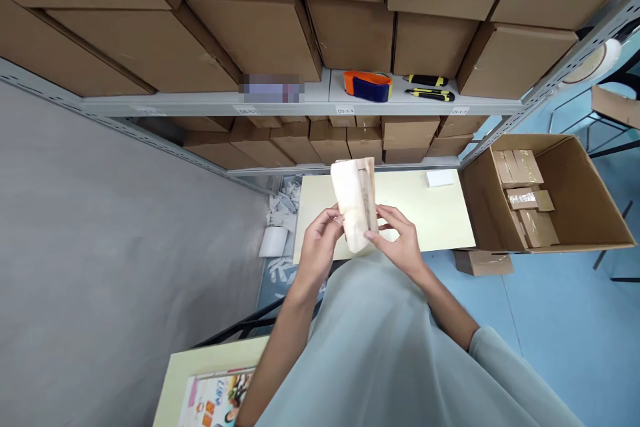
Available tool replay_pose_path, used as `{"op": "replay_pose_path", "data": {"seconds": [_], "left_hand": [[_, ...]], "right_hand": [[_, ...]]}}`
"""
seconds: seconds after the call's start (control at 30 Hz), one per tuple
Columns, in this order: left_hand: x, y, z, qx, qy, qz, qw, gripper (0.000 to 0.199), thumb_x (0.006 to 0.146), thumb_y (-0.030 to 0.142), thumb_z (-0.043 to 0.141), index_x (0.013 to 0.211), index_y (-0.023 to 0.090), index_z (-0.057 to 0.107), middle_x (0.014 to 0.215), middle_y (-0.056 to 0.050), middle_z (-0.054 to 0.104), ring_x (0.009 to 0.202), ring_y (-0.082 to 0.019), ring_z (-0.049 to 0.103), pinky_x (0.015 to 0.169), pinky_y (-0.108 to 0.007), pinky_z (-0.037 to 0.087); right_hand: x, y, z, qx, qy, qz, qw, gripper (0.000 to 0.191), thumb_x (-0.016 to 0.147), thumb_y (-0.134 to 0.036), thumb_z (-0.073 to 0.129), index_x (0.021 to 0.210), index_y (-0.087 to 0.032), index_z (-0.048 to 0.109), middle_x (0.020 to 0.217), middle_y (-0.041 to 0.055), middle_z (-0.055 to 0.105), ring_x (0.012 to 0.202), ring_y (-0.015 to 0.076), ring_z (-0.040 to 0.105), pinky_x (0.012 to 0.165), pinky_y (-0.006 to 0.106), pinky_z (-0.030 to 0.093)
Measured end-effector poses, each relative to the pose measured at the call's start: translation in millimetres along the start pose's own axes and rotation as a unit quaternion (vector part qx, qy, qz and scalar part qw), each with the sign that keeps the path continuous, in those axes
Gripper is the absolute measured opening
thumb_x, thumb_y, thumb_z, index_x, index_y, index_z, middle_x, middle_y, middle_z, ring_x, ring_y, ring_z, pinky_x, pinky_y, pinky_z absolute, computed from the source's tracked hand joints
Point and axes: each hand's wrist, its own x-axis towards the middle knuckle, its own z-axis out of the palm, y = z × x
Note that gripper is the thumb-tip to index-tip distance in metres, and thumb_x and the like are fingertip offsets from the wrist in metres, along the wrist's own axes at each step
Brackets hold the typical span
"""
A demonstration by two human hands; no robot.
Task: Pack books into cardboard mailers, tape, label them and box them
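My left hand (322,235) grips the left side of a small cream paper bundle (352,203), thumb in front. My right hand (397,235) holds its right side, the thumb near the lower corner and the fingers at the edge behind. The bundle is tilted slightly and looks folded or layered, with dark marks along its right edge; I cannot tell whether it is a booklet or loose folded sheets. Below it stands a pale yellow table (425,213), with a small white block or stack of paper (440,178) near its back right edge.
A metal shelf (310,109) full of cardboard boxes crosses ahead, with cutter knives (429,93) and a roll of orange and blue strap (369,85). An open carton (590,200) stands right. Paper scraps (283,210) litter the left floor. A magazine (215,400) lies lower left.
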Motion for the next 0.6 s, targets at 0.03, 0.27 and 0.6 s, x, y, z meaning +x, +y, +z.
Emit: {"op": "replay_pose_path", "data": {"seconds": [0.03, 0.27, 0.6], "left_hand": [[1.1, -0.2, -3.9, -0.035, 0.000, -0.017, 0.999, 0.022, 0.083, 0.041, 0.077, 0.086, 0.021, 0.069, 0.098, -0.005, 0.077, 0.088, -0.020, 0.072, 0.077, -0.029, 0.059], [-2.8, 6.9, -29.3, -0.124, 0.011, -0.046, 0.991, 0.029, 0.076, 0.039, 0.072, 0.097, 0.021, 0.077, 0.099, -0.007, 0.082, 0.107, -0.029, 0.077, 0.093, -0.038, 0.063], [-13.3, 5.0, -44.5, -0.101, 0.012, -0.042, 0.994, 0.034, 0.080, 0.044, 0.069, 0.104, 0.021, 0.081, 0.104, -0.008, 0.084, 0.117, -0.034, 0.076, 0.100, -0.044, 0.063]], "right_hand": [[0.6, -0.7, -2.4, 0.008, 0.007, 0.010, 1.000, 0.045, 0.098, -0.049, 0.076, 0.138, -0.028, 0.076, 0.133, 0.0102, 0.074, 0.114, 0.0236, 0.074, 0.083, 0.033, 0.069], [-0.4, -6.1, -17.5, 0.049, -0.008, 0.038, 0.998, 0.035, 0.103, -0.049, 0.067, 0.122, -0.025, 0.083, 0.116, 0.0085, 0.080, 0.098, 0.0219, 0.074, 0.078, 0.032, 0.066], [-3.6, -8.9, -13.7, 0.072, -0.024, 0.043, 0.996, 0.036, 0.102, -0.051, 0.067, 0.119, -0.023, 0.084, 0.101, 0.0059, 0.076, 0.091, 0.0198, 0.070, 0.077, 0.030, 0.062]]}}
